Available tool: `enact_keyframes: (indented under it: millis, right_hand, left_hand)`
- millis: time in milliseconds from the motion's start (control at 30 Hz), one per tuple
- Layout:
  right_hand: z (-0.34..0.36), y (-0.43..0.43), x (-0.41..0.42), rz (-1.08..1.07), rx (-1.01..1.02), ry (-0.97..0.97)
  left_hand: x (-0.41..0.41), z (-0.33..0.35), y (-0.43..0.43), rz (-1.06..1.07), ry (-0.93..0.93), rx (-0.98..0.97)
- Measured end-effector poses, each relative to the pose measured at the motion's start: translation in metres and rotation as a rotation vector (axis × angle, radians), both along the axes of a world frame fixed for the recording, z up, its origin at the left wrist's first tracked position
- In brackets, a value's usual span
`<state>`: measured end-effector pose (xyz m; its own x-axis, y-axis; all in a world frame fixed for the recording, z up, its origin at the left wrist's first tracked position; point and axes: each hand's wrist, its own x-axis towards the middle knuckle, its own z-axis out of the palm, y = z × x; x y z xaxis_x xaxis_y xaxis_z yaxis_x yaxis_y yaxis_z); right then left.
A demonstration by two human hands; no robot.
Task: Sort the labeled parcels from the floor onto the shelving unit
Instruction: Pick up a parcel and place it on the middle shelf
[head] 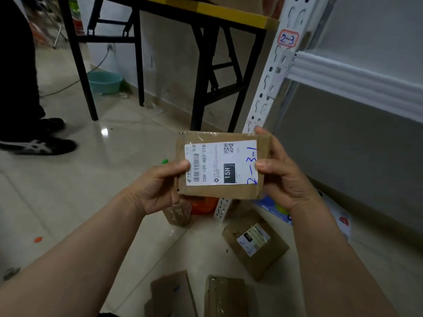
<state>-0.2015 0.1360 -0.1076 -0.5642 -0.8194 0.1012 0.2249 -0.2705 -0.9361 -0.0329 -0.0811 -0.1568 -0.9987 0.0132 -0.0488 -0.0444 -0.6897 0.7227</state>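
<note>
Head view cuts off two floor boxes (174, 294) at the bottom edge, and something orange (203, 205) is mostly hidden behind the parcel (219, 193). It's a flat brown cardboard box, white label (212, 163) with "2-3-1" in blue pen. It's held up near the shelving post (272, 72) by left hand (158, 186) and right hand (283, 179), fingers (176, 167) clamped on its side edges.

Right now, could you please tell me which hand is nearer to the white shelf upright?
Right. The right hand holds the parcel at the end next to the white shelf upright; the left hand holds the opposite end, farther from it.
</note>
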Motion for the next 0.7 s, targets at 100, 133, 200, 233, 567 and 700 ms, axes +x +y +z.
enact_keyframes:
  millis: [100,133,200,233,567,700]
  right_hand:
    - [0.008,0.002,-0.004,-0.033,-0.027,0.018]
    - [0.010,0.002,-0.004,-0.071,-0.012,0.007]
    - [0.012,0.002,-0.003,-0.150,0.066,0.008]
    - [0.012,0.002,-0.002,-0.175,0.121,0.027]
    - [0.016,0.009,0.005,0.076,0.302,0.085]
    - [0.035,0.014,0.009,0.001,-0.028,0.019]
  left_hand:
    - [-0.003,0.007,-0.001,0.013,0.064,-0.061]
    - [-0.004,0.009,-0.002,0.018,0.070,-0.074]
    - [-0.005,0.013,-0.005,0.034,0.048,-0.100]
    - [-0.005,0.014,-0.006,0.049,0.025,-0.133]
    - [-0.019,0.065,0.002,0.649,0.074,-0.330]
    - [-0.026,0.100,0.025,0.639,0.311,-0.106]
